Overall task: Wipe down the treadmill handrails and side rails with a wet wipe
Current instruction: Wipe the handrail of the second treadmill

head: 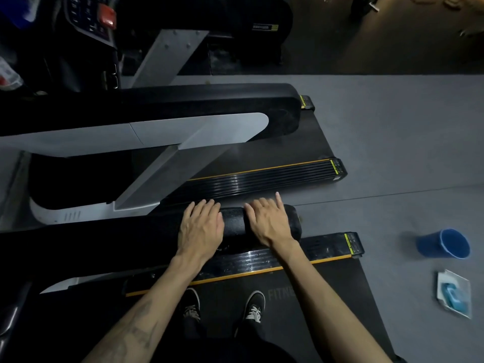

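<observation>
Both hands lay flat on the near handrail (233, 224), palms down, fingers straight and draped over its top. Left hand (201, 226) sat just left of the right hand (269, 221), a strip of black padded rail showing between them. Neither held anything; no wipe visible under either palm, can't tell if one was hidden. Right hand was near the rail's rounded end. Forearms reached forward from the bottom of the view, left one tattooed.

Person stood on the treadmill belt (314, 310), dark sneakers (254, 307) with white laces. The ribbed side rail (262, 260) with orange edge ran below the handrail. A second treadmill (209, 113) stood parallel beyond. Grey floor (392, 140) to the right carried a blue cup (442, 243) on its side and, nearer, a wet wipe pack (454, 293), well apart from the hands. Room was dim.
</observation>
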`<move>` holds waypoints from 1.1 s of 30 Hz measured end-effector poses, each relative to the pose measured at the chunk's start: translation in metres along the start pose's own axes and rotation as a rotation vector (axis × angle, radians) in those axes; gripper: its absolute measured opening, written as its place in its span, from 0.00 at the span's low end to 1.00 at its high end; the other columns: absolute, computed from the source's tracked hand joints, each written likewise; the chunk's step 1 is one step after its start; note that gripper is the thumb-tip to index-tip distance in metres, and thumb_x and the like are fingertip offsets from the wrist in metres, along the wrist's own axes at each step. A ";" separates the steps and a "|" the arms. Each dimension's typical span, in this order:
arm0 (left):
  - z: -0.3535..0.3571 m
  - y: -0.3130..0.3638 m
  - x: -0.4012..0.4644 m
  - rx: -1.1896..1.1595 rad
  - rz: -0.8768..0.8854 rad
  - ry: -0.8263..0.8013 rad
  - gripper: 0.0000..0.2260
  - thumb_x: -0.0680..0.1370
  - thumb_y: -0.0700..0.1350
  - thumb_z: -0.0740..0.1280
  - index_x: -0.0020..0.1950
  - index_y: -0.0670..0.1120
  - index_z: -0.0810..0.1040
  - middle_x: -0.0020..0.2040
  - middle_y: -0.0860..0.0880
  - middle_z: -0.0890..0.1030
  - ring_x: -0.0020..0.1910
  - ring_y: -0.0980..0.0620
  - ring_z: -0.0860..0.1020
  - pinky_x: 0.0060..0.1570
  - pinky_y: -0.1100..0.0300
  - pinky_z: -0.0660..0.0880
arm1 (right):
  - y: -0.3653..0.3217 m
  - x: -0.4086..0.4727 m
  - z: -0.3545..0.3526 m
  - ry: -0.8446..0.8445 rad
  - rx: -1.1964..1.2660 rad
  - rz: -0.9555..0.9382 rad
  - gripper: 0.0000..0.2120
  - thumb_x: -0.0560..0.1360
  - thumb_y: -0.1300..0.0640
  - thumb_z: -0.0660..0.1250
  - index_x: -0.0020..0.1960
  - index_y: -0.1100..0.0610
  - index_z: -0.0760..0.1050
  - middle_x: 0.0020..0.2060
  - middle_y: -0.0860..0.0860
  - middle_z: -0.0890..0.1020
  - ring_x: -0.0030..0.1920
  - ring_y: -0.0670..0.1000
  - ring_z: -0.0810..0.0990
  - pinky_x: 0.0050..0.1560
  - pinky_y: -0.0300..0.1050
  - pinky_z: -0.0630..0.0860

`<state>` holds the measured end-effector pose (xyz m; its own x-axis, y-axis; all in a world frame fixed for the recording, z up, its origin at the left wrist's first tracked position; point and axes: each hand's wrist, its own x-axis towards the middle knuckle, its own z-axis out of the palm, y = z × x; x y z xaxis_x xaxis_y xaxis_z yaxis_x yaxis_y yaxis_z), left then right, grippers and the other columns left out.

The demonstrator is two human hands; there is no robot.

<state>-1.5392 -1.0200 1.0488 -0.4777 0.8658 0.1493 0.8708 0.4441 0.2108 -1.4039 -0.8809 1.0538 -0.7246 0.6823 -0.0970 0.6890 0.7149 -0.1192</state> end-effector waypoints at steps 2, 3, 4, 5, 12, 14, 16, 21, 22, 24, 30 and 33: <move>0.003 0.010 0.003 -0.026 0.020 0.003 0.22 0.83 0.49 0.53 0.63 0.40 0.82 0.61 0.42 0.84 0.64 0.43 0.81 0.68 0.42 0.74 | 0.000 -0.011 0.005 0.106 0.048 0.018 0.29 0.84 0.43 0.42 0.59 0.55 0.79 0.52 0.52 0.83 0.58 0.55 0.79 0.80 0.56 0.51; 0.004 0.015 0.005 -0.034 0.031 0.000 0.22 0.83 0.49 0.53 0.63 0.40 0.82 0.61 0.43 0.84 0.64 0.44 0.81 0.68 0.42 0.74 | -0.004 -0.017 0.008 0.153 0.101 0.022 0.27 0.85 0.44 0.45 0.62 0.56 0.78 0.55 0.53 0.82 0.60 0.55 0.78 0.80 0.56 0.52; 0.006 0.020 0.006 -0.038 0.043 -0.006 0.23 0.82 0.49 0.53 0.63 0.40 0.83 0.61 0.43 0.84 0.64 0.44 0.81 0.67 0.42 0.74 | -0.010 -0.022 0.010 0.171 0.155 0.020 0.28 0.85 0.44 0.45 0.66 0.57 0.77 0.60 0.55 0.82 0.65 0.55 0.77 0.80 0.56 0.50; 0.007 0.024 0.008 -0.042 0.053 -0.016 0.23 0.82 0.49 0.53 0.63 0.40 0.83 0.61 0.43 0.84 0.64 0.44 0.81 0.67 0.42 0.75 | -0.016 -0.027 0.010 0.160 0.199 0.005 0.30 0.86 0.43 0.44 0.70 0.59 0.75 0.65 0.56 0.79 0.70 0.56 0.74 0.80 0.54 0.48; 0.013 0.037 0.012 -0.060 0.011 -0.025 0.23 0.83 0.48 0.52 0.65 0.42 0.82 0.62 0.44 0.84 0.66 0.47 0.79 0.70 0.45 0.72 | 0.010 -0.013 -0.002 -0.029 0.148 -0.084 0.37 0.80 0.42 0.33 0.81 0.55 0.61 0.79 0.52 0.67 0.81 0.51 0.57 0.78 0.51 0.31; 0.013 0.037 0.010 -0.056 0.019 -0.002 0.22 0.83 0.48 0.52 0.65 0.41 0.82 0.63 0.44 0.83 0.67 0.47 0.79 0.70 0.46 0.72 | 0.020 -0.013 -0.002 -0.031 0.121 -0.034 0.38 0.79 0.42 0.32 0.82 0.55 0.59 0.79 0.52 0.66 0.81 0.51 0.56 0.79 0.54 0.33; 0.012 0.038 0.009 -0.054 0.024 0.014 0.22 0.83 0.48 0.53 0.66 0.41 0.81 0.64 0.44 0.83 0.67 0.47 0.79 0.70 0.46 0.72 | 0.020 -0.022 0.000 -0.007 0.135 0.019 0.36 0.80 0.43 0.33 0.82 0.56 0.58 0.80 0.53 0.63 0.82 0.52 0.55 0.81 0.56 0.37; 0.017 0.038 0.008 -0.036 0.021 0.030 0.21 0.83 0.47 0.53 0.65 0.41 0.82 0.63 0.44 0.83 0.66 0.46 0.80 0.69 0.45 0.73 | -0.007 -0.039 0.006 0.009 0.218 0.013 0.34 0.81 0.44 0.35 0.82 0.58 0.54 0.82 0.53 0.53 0.83 0.51 0.46 0.81 0.55 0.36; 0.018 0.038 0.008 -0.030 0.026 0.028 0.21 0.83 0.47 0.53 0.65 0.41 0.82 0.63 0.44 0.83 0.66 0.46 0.80 0.69 0.45 0.73 | -0.008 -0.037 0.006 -0.003 0.218 -0.016 0.35 0.81 0.44 0.35 0.83 0.58 0.53 0.82 0.53 0.52 0.82 0.51 0.45 0.80 0.54 0.34; 0.018 0.037 0.007 -0.012 0.038 0.027 0.21 0.83 0.47 0.53 0.65 0.41 0.81 0.63 0.44 0.83 0.66 0.46 0.79 0.69 0.45 0.73 | -0.002 -0.028 0.003 -0.017 0.193 -0.053 0.36 0.80 0.43 0.33 0.83 0.57 0.54 0.82 0.53 0.55 0.83 0.50 0.47 0.79 0.52 0.31; 0.016 0.038 0.007 0.005 0.041 0.028 0.21 0.83 0.47 0.53 0.66 0.42 0.81 0.64 0.45 0.83 0.67 0.47 0.79 0.70 0.47 0.72 | 0.018 -0.021 -0.001 -0.011 0.140 0.022 0.37 0.80 0.42 0.33 0.81 0.57 0.59 0.79 0.55 0.66 0.81 0.53 0.58 0.81 0.56 0.38; 0.014 0.040 0.008 0.002 0.036 0.029 0.21 0.83 0.48 0.53 0.66 0.42 0.81 0.64 0.45 0.83 0.67 0.47 0.79 0.69 0.47 0.72 | 0.010 -0.037 0.008 0.102 0.153 0.093 0.31 0.84 0.45 0.42 0.79 0.60 0.64 0.77 0.57 0.68 0.80 0.56 0.61 0.81 0.58 0.47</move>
<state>-1.5064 -0.9926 1.0449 -0.4488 0.8744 0.1843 0.8879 0.4131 0.2025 -1.3700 -0.9002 1.0483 -0.6476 0.7618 -0.0152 0.7374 0.6216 -0.2643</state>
